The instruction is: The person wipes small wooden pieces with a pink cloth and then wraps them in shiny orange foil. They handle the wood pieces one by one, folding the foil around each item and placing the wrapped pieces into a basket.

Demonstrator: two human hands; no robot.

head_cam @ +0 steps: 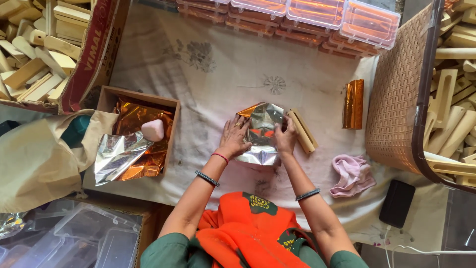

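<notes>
A: Two hands, one view from your head. Your left hand point(234, 139) lies flat on the silver foil sheet point(261, 133), fingers spread and pressing; your right hand point(286, 136) pinches the sheet's right edge, fingers closed on it.

B: Where does the sheet lie?

A: In the middle of the white cloth point(208, 74). Just right of the sheet lies a wooden block point(303, 131); farther right stands a copper foil roll point(353, 104), and below that roll lies a pink rag point(353, 174). Left of the sheet, a cardboard box point(139, 94) holds crumpled foil and a pink lump point(153, 130).

B: How far along?

A: My judgement: early. The sheet is creased and partly folded, not yet closed; the block lies bare.

B: What is unclear?

A: Whether anything sits under the sheet. Your palms hide the folds.
</notes>
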